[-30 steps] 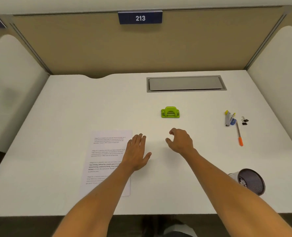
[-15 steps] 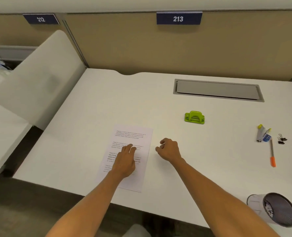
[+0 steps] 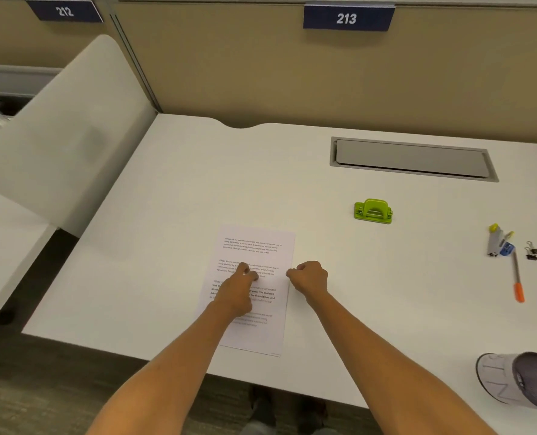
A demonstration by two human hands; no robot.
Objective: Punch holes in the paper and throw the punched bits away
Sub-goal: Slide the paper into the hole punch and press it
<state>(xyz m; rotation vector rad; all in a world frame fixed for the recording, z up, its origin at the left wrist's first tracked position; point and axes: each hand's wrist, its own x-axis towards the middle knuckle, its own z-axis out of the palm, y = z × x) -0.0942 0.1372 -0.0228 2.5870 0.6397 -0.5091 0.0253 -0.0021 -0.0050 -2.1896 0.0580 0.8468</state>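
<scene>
- Paper (image 3: 254, 290) lies flat at the counter's (image 3: 173, 215) 6 o'clock edge; left hand (image 3: 236, 288) presses it, fingers straight.
- Right hand (image 3: 310, 277) curled, holding nothing.
- Unpunched yet; next, reach the green punch (image 3: 373, 211) at 2 o'clock.

Matt white paper (image 3: 254, 246), glossy green plastic punch (image 3: 373, 210), smooth desk (image 3: 198, 183).

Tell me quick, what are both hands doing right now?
Left hand: fingers resting on the paper, holding nothing.
Right hand: curled closed at the paper's right edge, holding nothing.
</scene>
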